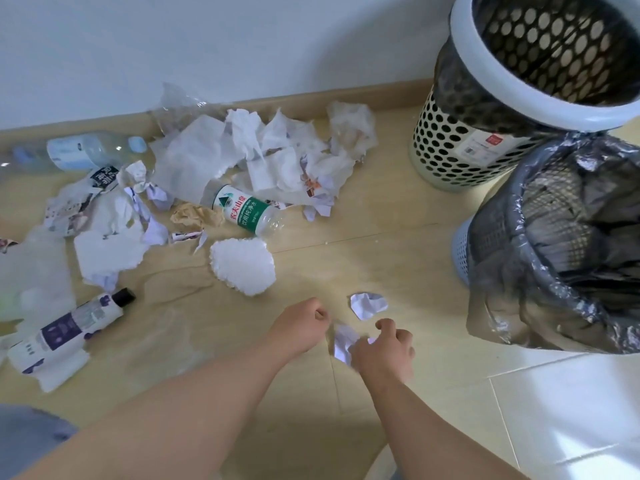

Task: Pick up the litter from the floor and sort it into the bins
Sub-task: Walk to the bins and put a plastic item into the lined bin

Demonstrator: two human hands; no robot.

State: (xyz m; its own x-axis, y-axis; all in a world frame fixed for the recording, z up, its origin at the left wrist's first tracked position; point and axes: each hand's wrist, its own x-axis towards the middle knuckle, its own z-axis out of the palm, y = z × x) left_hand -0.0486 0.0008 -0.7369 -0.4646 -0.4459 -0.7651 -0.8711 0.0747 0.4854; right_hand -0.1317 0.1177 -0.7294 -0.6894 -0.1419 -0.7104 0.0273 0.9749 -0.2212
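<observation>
Gripping a crumpled scrap against the floor, the right hand has its fingers curled over the paper, with white showing at the thumb side and between the fingers. The left hand sits just left of that scrap with its fingers clenched. Its fingertips are close to the paper's upper tip, but I cannot tell whether they pinch it or only hover beside it.

A second scrap lies loose just beyond the right fingertips, apart from both hands. Further out from the left fingers is a white foam lump, and past it a green-label bottle lies on its side at the edge of a heap of tissues along the wall. Well to the left of the left fingers lies a purple-label bottle with a black cap. A clear bottle lies far out, by the skirting.

To the right of the right fingers stand two bins, touching each other. The nearer bin is lined with a grey bag. The farther, perforated bin has a pale rim and a dark liner.
</observation>
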